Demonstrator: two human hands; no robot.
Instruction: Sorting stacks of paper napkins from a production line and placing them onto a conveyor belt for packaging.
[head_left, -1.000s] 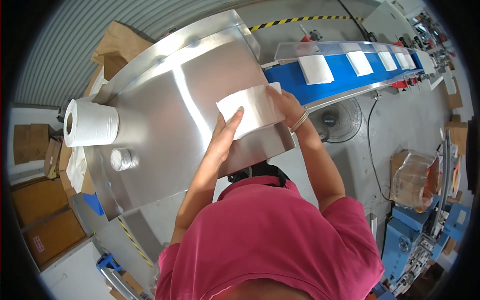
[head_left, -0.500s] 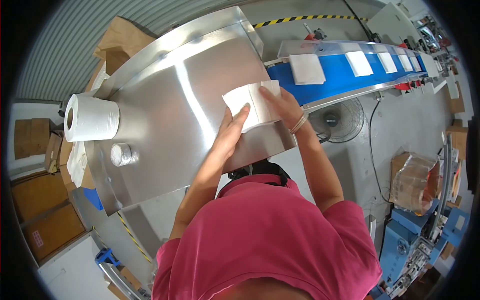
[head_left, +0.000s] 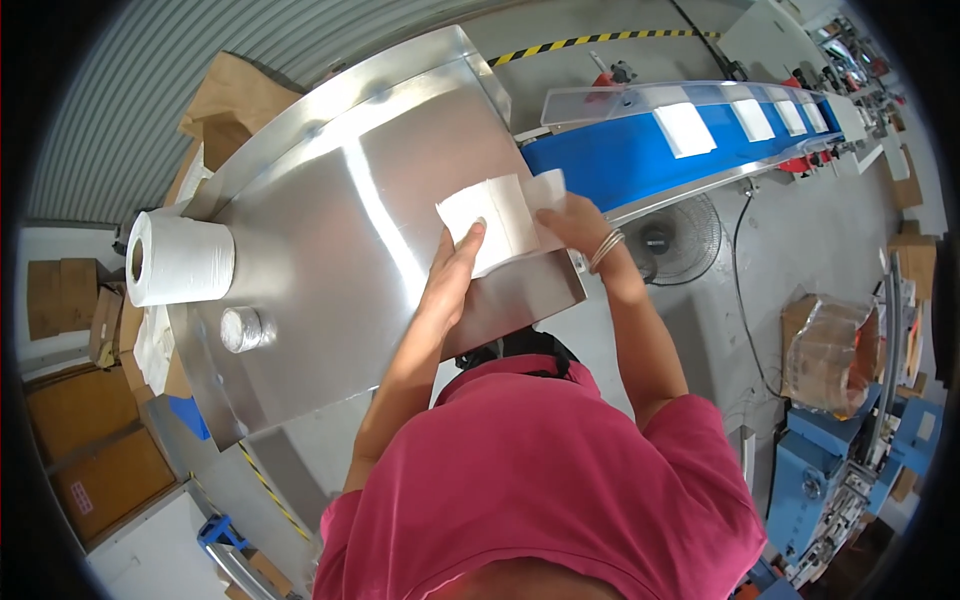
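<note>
At the right end of the shiny metal table (head_left: 318,270), my left hand (head_left: 450,282) grips a stack of folded white tissues (head_left: 490,222), thumb on top and fingers beneath. My right hand (head_left: 578,224) pinches a folded white tissue (head_left: 547,190) at the stack's right side. That tissue sticks out past the stack, and part of it still overlaps the stack's edge. Beyond my right hand runs a blue conveyor belt (head_left: 592,165). Several folded white tissues (head_left: 685,130) lie spaced along it, the nearest well away from my hand.
A big white paper roll (head_left: 188,260) and a small plastic-wrapped cylinder (head_left: 240,329) stand at the table's left. Raised metal walls edge the table's far side. A clear guard (head_left: 610,104) lines the belt's far edge. A floor fan (head_left: 682,240) sits below the belt, with blue machinery (head_left: 805,460) at lower right.
The tissues on the belt have travelled right, leaving its near end bare. My right hand has drawn one tissue partly out from the stack. My left hand keeps its hold.
</note>
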